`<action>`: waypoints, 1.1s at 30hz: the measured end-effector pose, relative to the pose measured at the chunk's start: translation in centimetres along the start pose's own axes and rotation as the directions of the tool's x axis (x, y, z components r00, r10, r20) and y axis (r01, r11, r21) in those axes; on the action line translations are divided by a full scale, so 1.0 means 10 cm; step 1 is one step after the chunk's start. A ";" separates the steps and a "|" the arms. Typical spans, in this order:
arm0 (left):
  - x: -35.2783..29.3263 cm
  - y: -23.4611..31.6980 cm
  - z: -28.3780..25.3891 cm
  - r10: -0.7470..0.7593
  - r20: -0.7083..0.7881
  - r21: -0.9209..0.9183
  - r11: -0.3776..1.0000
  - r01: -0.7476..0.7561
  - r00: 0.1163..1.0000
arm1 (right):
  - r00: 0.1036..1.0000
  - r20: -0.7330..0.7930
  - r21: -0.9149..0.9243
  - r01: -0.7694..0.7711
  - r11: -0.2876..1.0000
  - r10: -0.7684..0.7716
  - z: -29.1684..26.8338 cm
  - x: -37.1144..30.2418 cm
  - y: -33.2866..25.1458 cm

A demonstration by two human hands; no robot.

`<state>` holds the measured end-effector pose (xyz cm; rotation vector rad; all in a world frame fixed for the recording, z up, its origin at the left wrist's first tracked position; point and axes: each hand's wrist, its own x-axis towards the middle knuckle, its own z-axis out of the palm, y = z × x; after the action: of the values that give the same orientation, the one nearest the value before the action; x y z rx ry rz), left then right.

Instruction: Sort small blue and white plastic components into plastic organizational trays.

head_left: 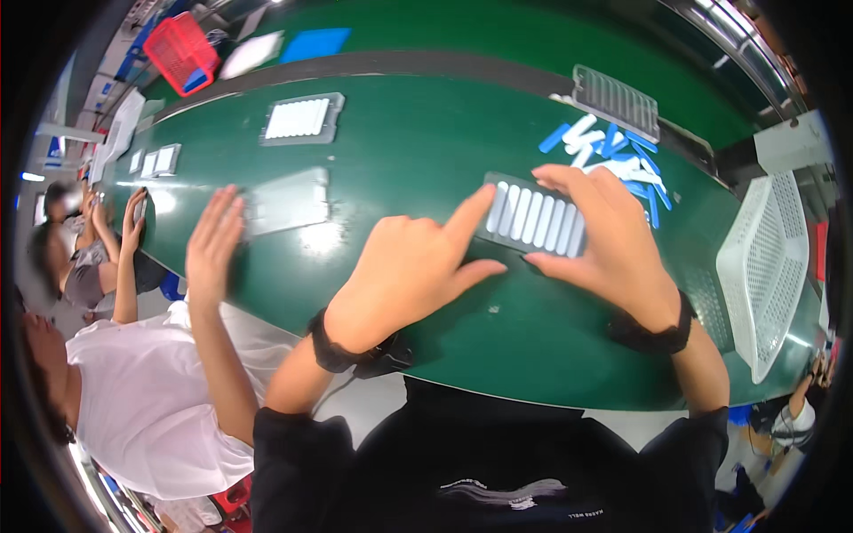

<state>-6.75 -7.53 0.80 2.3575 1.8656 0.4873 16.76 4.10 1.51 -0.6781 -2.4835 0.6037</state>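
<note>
we have the clear rectangular plastic tray (508,241), its row of white round-ended strips (531,218) side by side in the slots, over the glossy green tabletop (444,346) in front of the wearer; whether it is lifted or resting, we cannot tell. main worry: the right hand (613,235) has the tray at one end only, so a loose pinch could let the far end dip and strips slide out. a hard push from the left index finger could also ride a strip up out of its slot. the loose heap of blue and white strips (622,167) lies close behind the right knuckles; a careless backward sweep could scatter it. pose: we see the right hand arched in a wide c, fingers on the tray's far edge, thumb at the near edge, tray held between. the left hand (404,271) is partly open and grips nothing, index reaching to the tray's left end, apparently touching, thumb spread below and clear of it, other fingers curled under. both forearms come up from below, wrists angled inward, each with a black wristband (330,346).
</note>
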 end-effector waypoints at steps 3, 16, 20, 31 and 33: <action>-0.16 -0.10 -0.14 -0.227 -0.084 -0.136 0.967 0.215 0.970 | 1.000 0.028 -0.013 0.014 1.000 -0.014 0.24 0.35 0.06; -0.72 -0.36 -0.25 -0.298 -0.141 0.104 0.944 0.314 0.944 | 0.999 0.015 -0.039 0.042 0.998 -0.041 0.80 1.57 0.26; -0.74 -0.34 -0.17 -0.187 -0.087 -0.110 0.978 0.177 0.979 | 1.000 -0.018 -0.071 0.021 0.997 -0.023 0.99 1.67 0.19; -0.90 -0.38 -0.30 -0.561 -0.314 0.084 0.787 0.611 0.766 | 0.939 0.064 0.013 0.339 0.941 -0.339 0.82 1.23 -0.29; -1.10 -0.63 -0.24 -0.585 -0.237 0.233 0.741 0.629 0.776 | 0.834 0.026 0.192 0.536 0.822 -0.551 0.81 0.85 -0.22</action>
<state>-15.58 -16.84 -0.73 1.6889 2.7853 0.3202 5.08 4.86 -0.74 0.1422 -2.4874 0.6201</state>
